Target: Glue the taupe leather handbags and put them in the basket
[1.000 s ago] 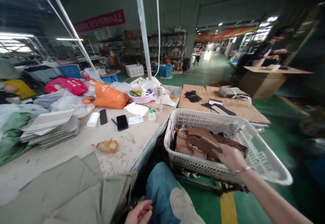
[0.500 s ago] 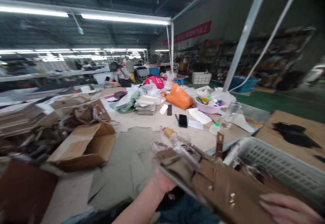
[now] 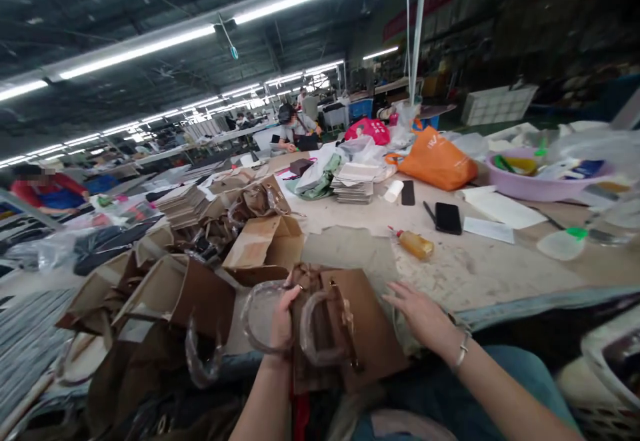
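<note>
A brown leather handbag (image 3: 363, 334) lies flat at the near edge of the worktable (image 3: 465, 271), its handles wrapped in clear plastic. My left hand (image 3: 283, 321) is closed round one wrapped handle (image 3: 253, 321) at the bag's left side. My right hand (image 3: 419, 314) rests open, fingers spread, on the table just right of the bag, a bracelet on its wrist. A grey-green cloth (image 3: 350, 251) is spread under and beyond the bag.
Several brown bags (image 3: 165, 294) and an open cardboard box (image 3: 265, 248) crowd the left. Further off lie a small glue bottle (image 3: 415, 244), two black phones (image 3: 447, 218), an orange bag (image 3: 437, 161) and a pink basin (image 3: 530, 184). A white basket (image 3: 600, 361) is low right. People sit at far tables.
The brown bag came out of the white basket and now lies on the table in front of me. My view swung left. My left hand took a handle; my right hand let go.
</note>
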A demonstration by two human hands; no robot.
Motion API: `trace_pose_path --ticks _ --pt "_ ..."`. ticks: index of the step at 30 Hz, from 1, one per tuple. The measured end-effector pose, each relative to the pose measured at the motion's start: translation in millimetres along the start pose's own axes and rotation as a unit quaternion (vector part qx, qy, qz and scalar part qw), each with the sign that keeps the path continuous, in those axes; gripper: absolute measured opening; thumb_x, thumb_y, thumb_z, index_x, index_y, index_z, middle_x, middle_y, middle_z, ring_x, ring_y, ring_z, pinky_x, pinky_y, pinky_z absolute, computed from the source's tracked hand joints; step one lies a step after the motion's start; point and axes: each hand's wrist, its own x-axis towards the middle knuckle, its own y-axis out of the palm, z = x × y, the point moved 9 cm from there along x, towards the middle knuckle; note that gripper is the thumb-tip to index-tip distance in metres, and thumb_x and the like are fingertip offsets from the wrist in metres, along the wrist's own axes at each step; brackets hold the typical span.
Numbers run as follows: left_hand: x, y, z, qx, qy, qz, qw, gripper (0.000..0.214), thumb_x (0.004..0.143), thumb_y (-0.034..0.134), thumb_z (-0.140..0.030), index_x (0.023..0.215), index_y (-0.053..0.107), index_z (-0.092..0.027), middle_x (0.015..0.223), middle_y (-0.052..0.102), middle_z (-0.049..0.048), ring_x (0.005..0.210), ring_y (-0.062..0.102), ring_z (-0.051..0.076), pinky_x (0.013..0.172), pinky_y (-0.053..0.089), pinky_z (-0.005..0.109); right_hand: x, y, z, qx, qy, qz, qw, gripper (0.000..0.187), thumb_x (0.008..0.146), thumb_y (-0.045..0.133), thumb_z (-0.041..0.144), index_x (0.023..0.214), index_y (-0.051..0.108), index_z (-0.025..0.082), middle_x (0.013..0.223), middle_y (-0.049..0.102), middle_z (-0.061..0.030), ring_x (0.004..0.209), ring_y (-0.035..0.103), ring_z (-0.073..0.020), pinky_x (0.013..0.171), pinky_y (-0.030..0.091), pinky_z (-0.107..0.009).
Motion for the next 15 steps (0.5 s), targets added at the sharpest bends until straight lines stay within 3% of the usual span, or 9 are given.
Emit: trace_pose_path --ticks 2,4,5,8,12,13,15 --pt "1 -4.3 16 0.005 -0.02 0.006 1.0 0.043 0.063 0.074 -0.033 0.104 0.069 -0.02 0.105 0.071 0.004 0.11 0.06 0.026 0.098 0.047 0.036 7 1 27 0.118 0.0 0.01 0.993 0.043 0.088 0.045 0.017 0.128 0.059 0.026 0.134 0.057 -0.0074 0.121 0.055 -0.0254 0.105 0.045 -0.046" --pt "-1 -3.0 36 -0.008 -0.066 0.02 0.998 0.051 0.064 0.074 -0.031 0.113 0.064 -0.021 0.103 0.071 0.0034 0.099 0.065 0.025 0.09 0.051 0.035 8 0 70 0.228 -0.047 0.041 0.972 0.039 0.09 0.051 0.033 0.129 0.055 0.035 0.129 0.06 0.0015 0.118 0.056 -0.0205 0.104 0.046 -0.039" --pt "-3 -0.5 44 -0.017 -0.084 0.031 0.996 0.054 0.066 0.073 -0.032 0.117 0.062 -0.021 0.103 0.072 0.0033 0.095 0.066 0.024 0.087 0.052 0.035 6 3 92 0.256 -0.076 0.067 0.961 0.043 0.087 0.056 0.037 0.13 0.053 0.034 0.128 0.06 0.0019 0.118 0.056 -0.0205 0.104 0.045 -0.037" --pt "-7 11.6 59 -0.022 -0.104 0.078 0.991 0.053 0.071 0.071 -0.032 0.121 0.06 -0.019 0.104 0.071 0.0052 0.094 0.066 0.025 0.084 0.053 0.033 -4 29 140 0.257 -0.131 0.145 0.947 0.077 0.074 0.07 0.042 0.142 0.041 0.022 0.129 0.059 -0.0094 0.114 0.056 -0.0256 0.1 0.046 -0.038" --pt "-9 20.4 65 -0.048 -0.11 0.108 0.987 0.05 0.069 0.069 -0.023 0.119 0.062 -0.021 0.104 0.072 0.0048 0.098 0.066 0.026 0.086 0.052 0.034 -16 72 148 0.151 -0.125 0.173 0.965 0.086 0.069 0.054 0.012 0.15 0.024 0.015 0.114 0.061 -0.0136 0.098 0.058 -0.0256 0.086 0.05 -0.039" --pt "-8 20.3 63 -0.062 -0.104 0.106 0.987 0.05 0.068 0.07 -0.022 0.118 0.062 -0.021 0.104 0.072 0.0044 0.099 0.066 0.026 0.086 0.053 0.034 -16 74 147 0.144 -0.125 0.168 0.967 0.088 0.065 0.051 0.01 0.149 0.026 0.013 0.11 0.062 -0.0135 0.095 0.058 -0.0255 0.084 0.051 -0.039" --pt "-6 17.5 55 -0.089 -0.082 0.088 0.989 0.05 0.067 0.073 -0.023 0.116 0.063 -0.023 0.104 0.071 0.0042 0.098 0.066 0.027 0.084 0.054 0.034 -14 58 146 0.167 -0.131 0.128 0.969 0.074 0.061 0.049 0.01 0.135 0.045 0.012 0.099 0.062 -0.0117 0.088 0.057 -0.0253 0.079 0.05 -0.039"
